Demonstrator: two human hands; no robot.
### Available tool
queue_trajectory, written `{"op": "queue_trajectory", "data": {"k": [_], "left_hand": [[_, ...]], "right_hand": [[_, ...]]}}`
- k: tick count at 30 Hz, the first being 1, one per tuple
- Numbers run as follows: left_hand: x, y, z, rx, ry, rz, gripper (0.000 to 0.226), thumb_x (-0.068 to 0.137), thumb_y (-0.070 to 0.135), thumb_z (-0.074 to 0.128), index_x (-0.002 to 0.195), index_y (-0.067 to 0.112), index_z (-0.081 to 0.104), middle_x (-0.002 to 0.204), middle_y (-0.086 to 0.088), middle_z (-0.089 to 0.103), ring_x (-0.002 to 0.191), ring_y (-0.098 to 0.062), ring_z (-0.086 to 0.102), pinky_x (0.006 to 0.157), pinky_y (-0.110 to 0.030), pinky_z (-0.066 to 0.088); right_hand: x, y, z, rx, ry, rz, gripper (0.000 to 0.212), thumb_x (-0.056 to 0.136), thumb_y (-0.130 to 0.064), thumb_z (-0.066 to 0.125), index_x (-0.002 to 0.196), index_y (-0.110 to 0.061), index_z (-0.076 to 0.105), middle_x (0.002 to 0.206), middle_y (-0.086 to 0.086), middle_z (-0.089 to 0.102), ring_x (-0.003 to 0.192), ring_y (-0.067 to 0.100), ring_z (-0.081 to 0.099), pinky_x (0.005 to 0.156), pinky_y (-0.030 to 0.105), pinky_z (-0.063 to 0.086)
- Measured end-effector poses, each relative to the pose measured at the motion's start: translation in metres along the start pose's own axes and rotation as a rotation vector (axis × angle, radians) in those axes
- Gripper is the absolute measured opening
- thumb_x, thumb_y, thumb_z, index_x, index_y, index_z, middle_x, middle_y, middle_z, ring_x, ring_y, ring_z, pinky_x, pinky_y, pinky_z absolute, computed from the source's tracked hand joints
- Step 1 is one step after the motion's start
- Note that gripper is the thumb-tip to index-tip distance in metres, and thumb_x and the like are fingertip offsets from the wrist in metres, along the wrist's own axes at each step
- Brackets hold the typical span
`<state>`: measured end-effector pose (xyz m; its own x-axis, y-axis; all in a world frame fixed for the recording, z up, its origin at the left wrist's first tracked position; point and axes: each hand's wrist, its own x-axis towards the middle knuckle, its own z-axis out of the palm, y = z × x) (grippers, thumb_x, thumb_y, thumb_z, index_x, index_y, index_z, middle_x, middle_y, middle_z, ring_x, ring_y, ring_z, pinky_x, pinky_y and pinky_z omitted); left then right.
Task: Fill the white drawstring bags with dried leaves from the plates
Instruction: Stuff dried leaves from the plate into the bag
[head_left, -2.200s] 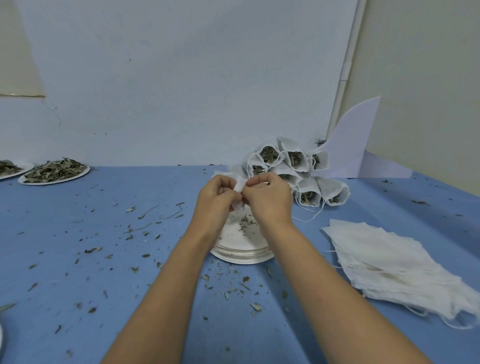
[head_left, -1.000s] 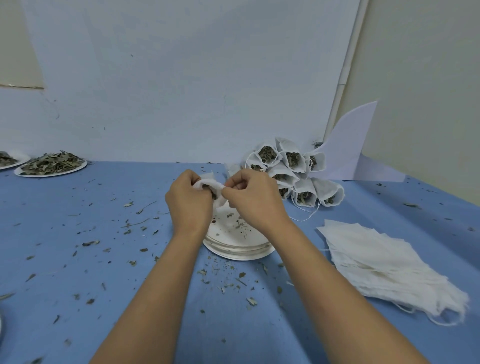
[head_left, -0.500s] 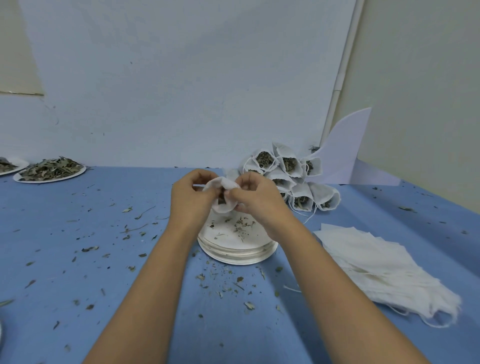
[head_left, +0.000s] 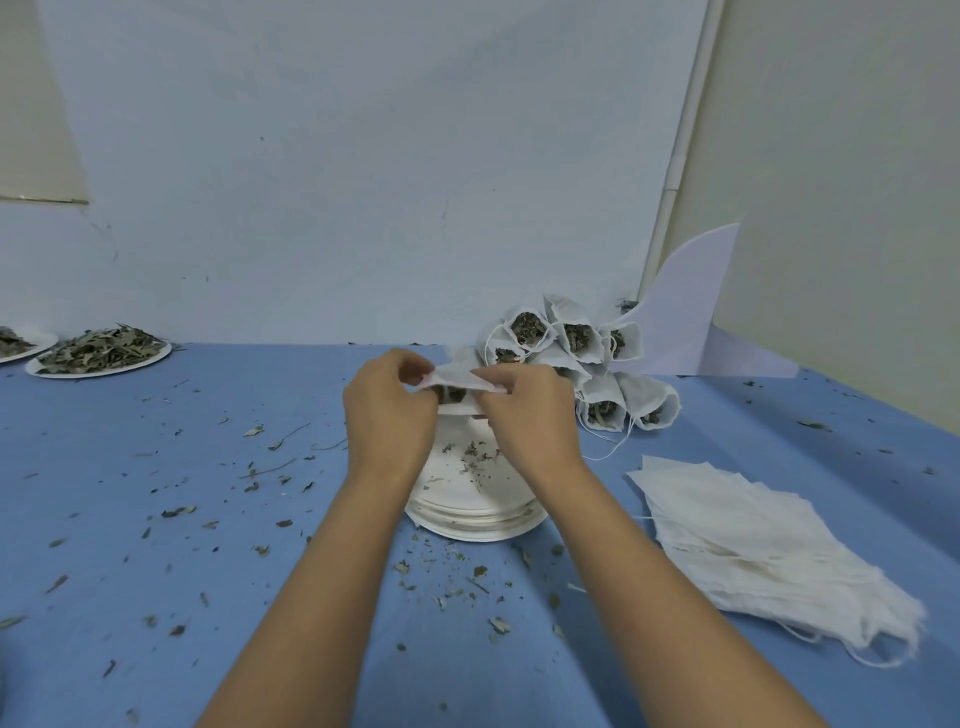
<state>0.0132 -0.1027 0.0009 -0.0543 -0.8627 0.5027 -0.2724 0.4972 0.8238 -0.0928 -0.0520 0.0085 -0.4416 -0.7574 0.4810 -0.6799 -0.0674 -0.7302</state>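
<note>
Stacked plates (head_left: 475, 522) sit centre, filled bags (head_left: 576, 358) behind, flat bags (head_left: 769, 545) right, leaf plate (head_left: 98, 356) far left.

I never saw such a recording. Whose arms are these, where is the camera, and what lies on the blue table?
There is no machine: a person wears one camera on the head, looking down at their own arms. The left hand and right hand both pinch a small white bag holding dried leaves, above a stack of white plates. Behind are filled bags; at right, flat empty bags; far left, a plate of leaves. Leaf crumbs dot the blue table.
</note>
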Motion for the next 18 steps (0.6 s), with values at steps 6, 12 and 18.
{"op": "queue_trajectory", "data": {"k": [6, 12, 18], "left_hand": [[-0.007, -0.012, 0.006, 0.181, 0.059, 0.030, 0.037, 0.077, -0.011, 0.044, 0.060, 0.020, 0.032, 0.058, 0.004, 0.037, 0.053, -0.011, 0.029, 0.048, -0.026, 0.023], [-0.003, -0.020, 0.001, 0.289, 0.033, -0.117, 0.018, 0.086, 0.015, 0.058, 0.093, 0.014, 0.042, 0.087, -0.004, 0.054, 0.070, -0.023, 0.052, 0.056, -0.035, 0.037], [0.003, 0.001, -0.001, -0.305, -0.100, -0.185, 0.015, 0.091, 0.014, 0.059, 0.106, 0.014, 0.061, 0.101, 0.003, 0.061, 0.086, -0.010, 0.064, 0.059, -0.017, 0.055]], "right_hand": [[-0.005, -0.005, 0.009, 0.099, -0.187, 0.037, 0.051, 0.080, 0.011, 0.042, 0.120, -0.011, 0.065, 0.114, 0.005, 0.065, 0.090, 0.027, 0.066, 0.079, 0.041, 0.057], [-0.003, -0.002, 0.010, 0.185, -0.187, 0.099, 0.043, 0.086, 0.006, 0.048, 0.123, -0.009, 0.063, 0.131, 0.007, 0.060, 0.110, 0.023, 0.062, 0.091, 0.040, 0.053], [0.003, -0.002, 0.003, 0.324, -0.145, 0.108, 0.040, 0.088, 0.004, 0.049, 0.120, -0.013, 0.066, 0.117, 0.003, 0.068, 0.100, 0.018, 0.065, 0.088, 0.040, 0.055]]}}
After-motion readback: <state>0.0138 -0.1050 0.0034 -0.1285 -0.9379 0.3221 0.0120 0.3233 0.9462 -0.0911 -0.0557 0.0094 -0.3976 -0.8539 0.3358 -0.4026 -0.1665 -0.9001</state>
